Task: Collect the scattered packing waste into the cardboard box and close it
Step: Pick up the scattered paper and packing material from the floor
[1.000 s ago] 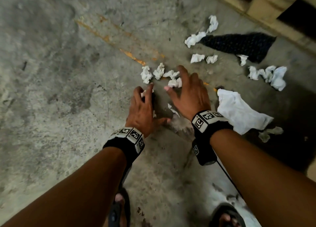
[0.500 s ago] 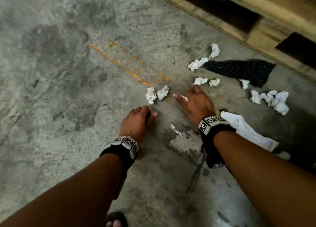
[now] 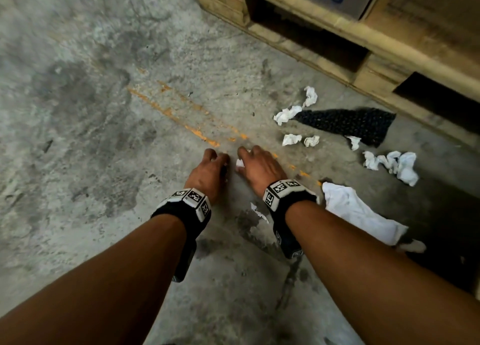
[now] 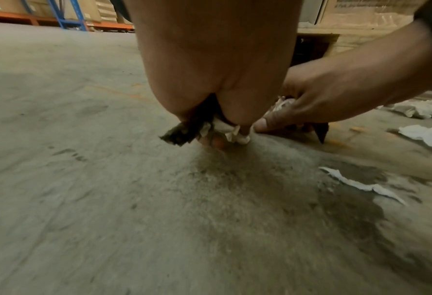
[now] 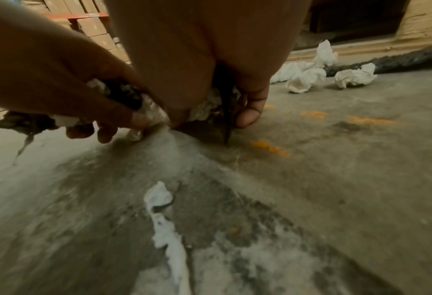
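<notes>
Both hands are low on the concrete floor, side by side. My left hand [image 3: 217,160] grips crumpled white paper [image 4: 231,130] together with a dark scrap [image 4: 182,131] that sticks out of the fist. Touching it on the right, my right hand [image 3: 246,160] grips more crumpled paper [image 5: 204,110] and a dark pointed scrap [image 5: 226,119]. Loose paper balls [image 3: 292,139] lie just right of the hands, with a bigger clump [image 3: 389,163] farther right. A torn white strip [image 3: 258,212] lies between my wrists. No collecting box is in view.
A wooden pallet [image 3: 324,48] carrying cartons runs along the top right. A black mesh piece [image 3: 345,124] lies in front of it with paper balls [image 3: 287,115] at its tip. A large white sheet [image 3: 358,212] lies beside my right forearm. Bare concrete stretches to the left.
Both hands reached forward and closed over the paper balls that lay ahead of them. The hands are now together. The head view tilted up, bringing the pallet into view.
</notes>
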`<state>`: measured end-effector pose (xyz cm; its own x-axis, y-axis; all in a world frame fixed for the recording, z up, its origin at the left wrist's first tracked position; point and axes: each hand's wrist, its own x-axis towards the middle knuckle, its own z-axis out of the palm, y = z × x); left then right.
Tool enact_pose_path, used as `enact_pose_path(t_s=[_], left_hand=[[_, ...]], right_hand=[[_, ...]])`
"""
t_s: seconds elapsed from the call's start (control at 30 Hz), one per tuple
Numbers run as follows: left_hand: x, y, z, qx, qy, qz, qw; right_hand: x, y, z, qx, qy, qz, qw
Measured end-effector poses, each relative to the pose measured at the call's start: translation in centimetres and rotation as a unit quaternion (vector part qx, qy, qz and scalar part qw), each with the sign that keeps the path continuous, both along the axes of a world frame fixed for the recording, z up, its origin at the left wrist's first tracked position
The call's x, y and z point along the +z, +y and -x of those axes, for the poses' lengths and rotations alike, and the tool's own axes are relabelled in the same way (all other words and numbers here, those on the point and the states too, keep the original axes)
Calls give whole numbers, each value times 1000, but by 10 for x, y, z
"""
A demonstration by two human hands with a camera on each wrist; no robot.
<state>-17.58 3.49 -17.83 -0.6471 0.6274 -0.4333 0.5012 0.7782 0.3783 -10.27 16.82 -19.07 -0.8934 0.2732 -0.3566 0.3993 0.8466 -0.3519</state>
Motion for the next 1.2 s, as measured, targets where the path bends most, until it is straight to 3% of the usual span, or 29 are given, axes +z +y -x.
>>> enact_pose_path(t_s=[0.17, 0.33, 0.47, 0.6, 0.83, 1.0, 1.2], left_hand=[[-2, -2, 0, 22, -2, -27, 999], [11, 30, 4, 38, 7, -90, 995], [16, 67, 3, 34, 10, -143, 989], [20, 118, -6, -31, 16, -158, 987], [6, 175, -28, -96, 37, -73, 992], [-10, 188, -43, -178, 67, -17, 982], [-16, 202, -38, -238, 86, 14, 967]], right_hand=[[12, 21, -12, -48, 47, 21, 998], [33, 60, -34, -147, 77, 47, 985], [44, 95, -56, -165, 44, -8, 985], [49, 147, -77, -204, 70, -57, 975], [45, 199, -100, -273, -16, -91, 958], [23, 209, -99, -253, -73, -89, 961], [7, 223, -99, -209, -75, -81, 972]])
